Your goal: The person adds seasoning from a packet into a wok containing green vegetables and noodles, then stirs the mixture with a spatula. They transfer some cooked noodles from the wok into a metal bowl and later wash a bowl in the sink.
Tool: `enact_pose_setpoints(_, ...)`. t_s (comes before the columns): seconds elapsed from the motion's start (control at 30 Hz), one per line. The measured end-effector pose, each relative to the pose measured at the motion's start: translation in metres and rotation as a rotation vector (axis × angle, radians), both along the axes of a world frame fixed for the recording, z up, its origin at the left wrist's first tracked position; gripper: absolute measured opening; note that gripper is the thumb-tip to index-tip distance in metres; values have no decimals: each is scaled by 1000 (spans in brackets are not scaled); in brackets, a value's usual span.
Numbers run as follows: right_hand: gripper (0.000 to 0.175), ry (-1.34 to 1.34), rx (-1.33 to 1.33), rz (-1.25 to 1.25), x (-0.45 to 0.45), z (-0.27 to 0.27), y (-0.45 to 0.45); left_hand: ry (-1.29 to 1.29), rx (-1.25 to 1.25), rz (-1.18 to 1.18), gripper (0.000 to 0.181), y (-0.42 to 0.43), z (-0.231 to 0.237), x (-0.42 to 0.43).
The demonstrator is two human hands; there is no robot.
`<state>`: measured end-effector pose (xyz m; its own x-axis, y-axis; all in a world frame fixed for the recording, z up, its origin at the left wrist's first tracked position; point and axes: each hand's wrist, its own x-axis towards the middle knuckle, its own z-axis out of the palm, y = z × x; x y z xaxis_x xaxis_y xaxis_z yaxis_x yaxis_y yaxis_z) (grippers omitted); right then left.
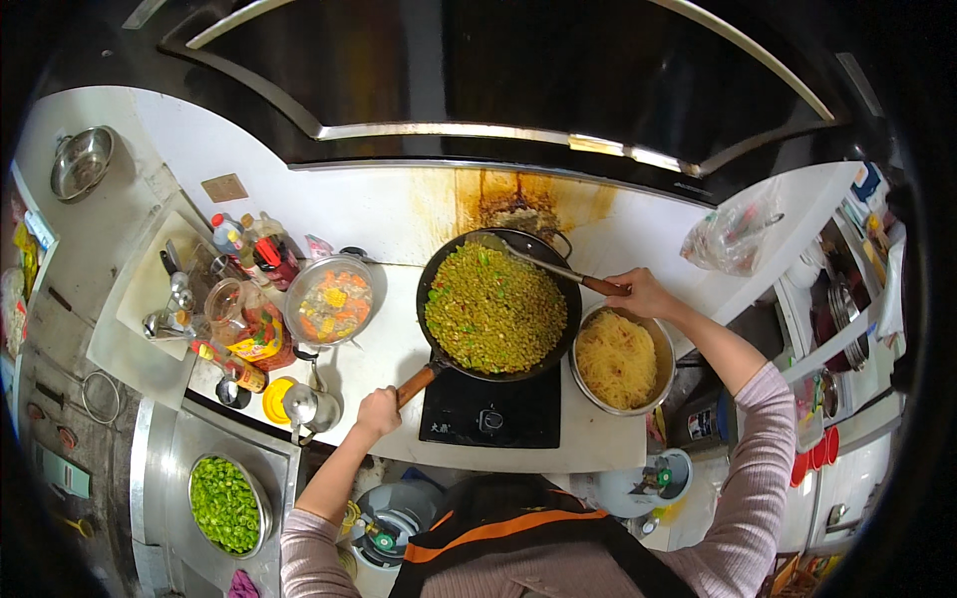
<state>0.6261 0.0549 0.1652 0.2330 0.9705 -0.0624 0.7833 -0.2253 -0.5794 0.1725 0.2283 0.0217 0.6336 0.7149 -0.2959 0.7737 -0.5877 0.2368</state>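
A black wok [572, 291] on the induction cooktop [490, 415] holds a heap of chopped green food [493, 310] with specks of red and brighter green. My left hand [379, 411] grips the wok's wooden handle [417, 385]. With my right hand [635, 293] I hold the wooden grip of a metal spatula [549, 265]; its blade rests at the far edge of the food. Just below that hand, a steel bowl [665, 366] is filled with fine yellow shreds [617, 362].
Left of the wok stand a pot [366, 321] of corn and carrot soup, a red-filled jar [250, 325], several bottles and a metal kettle [310, 407]. Chopped green peppers [228, 504] fill a bowl at lower left. A range hood [508, 82] overhangs the counter. Gas cylinders [396, 516] stand below.
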Motion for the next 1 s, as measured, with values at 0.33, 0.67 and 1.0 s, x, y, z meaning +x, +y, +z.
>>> enact_pose_setpoints(0.33,56,-723,-176,591,-69,73,16,6,19,12,23,3,-7,-3)
enact_pose_setpoints(0.67,48,-879,-248,428,-60,163,-38,5,1,35,25,-1,-7,-5)
enact_pose_setpoints(1.0,20,-511,-69,-41,-37,54,-77,-42,-61,22,25,6,-12,-3)
